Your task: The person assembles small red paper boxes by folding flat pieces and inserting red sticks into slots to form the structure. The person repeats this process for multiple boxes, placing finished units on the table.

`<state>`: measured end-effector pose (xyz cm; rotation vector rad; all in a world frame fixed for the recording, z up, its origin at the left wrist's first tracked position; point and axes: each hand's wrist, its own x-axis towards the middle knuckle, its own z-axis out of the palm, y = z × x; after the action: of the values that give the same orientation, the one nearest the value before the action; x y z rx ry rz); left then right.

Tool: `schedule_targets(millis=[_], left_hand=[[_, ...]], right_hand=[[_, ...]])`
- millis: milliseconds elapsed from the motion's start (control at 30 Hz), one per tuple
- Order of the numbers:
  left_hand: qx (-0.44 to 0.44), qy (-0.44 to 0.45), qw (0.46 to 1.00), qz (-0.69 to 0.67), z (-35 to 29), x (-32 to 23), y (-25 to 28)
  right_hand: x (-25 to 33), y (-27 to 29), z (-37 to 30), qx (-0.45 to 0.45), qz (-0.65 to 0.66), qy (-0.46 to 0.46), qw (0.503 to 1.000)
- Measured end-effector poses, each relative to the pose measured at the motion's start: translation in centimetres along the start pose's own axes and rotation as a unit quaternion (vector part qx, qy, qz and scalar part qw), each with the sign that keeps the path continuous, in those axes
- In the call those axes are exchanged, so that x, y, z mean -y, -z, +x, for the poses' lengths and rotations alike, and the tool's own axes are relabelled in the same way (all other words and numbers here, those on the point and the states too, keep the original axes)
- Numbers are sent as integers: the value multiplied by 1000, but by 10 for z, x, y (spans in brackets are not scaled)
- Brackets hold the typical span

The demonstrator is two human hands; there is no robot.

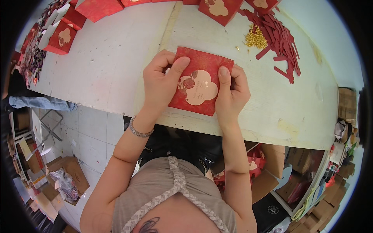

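Note:
Between my two hands I hold a red gift box (198, 66) with a pale pink flower-shaped panel on its front. It is tilted a little, just above the near edge of the table. My left hand (165, 75) grips its upper left side, thumb on the front face and fingers curled behind. My right hand (231, 89) grips the upper right side the same way, thumb pressed on the front. The fingertips behind the box are hidden, and so is its back.
Red boxes (219, 9) line the table's far edge, and open ones (62, 37) stand at the left. Gold fasteners (255, 37) and dark red strips (278, 37) lie in piles at the far right. A cardboard carton (268, 171) with red pieces sits below the white table (108, 70).

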<state>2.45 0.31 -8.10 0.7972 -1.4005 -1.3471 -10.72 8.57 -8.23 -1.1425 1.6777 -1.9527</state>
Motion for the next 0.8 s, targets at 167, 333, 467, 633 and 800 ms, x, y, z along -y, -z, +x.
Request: schedule_targets(millis=[167, 333, 467, 633, 800], left_hand=[[-11, -67, 995, 70, 4, -5, -6], [46, 53, 996, 54, 11, -26, -4], [39, 78, 995, -48, 9, -21, -4], [21, 97, 983, -154, 4, -24, -3], [80, 151, 957, -233, 12, -25, -3]], right_hand=[[14, -13, 8, -7, 121, -66, 990], [2, -1, 3, 48, 62, -60, 995], [2, -3, 3, 26, 108, -41, 993], [19, -8, 4, 37, 176, -114, 977], [8, -2, 4, 47, 209, -142, 966]])
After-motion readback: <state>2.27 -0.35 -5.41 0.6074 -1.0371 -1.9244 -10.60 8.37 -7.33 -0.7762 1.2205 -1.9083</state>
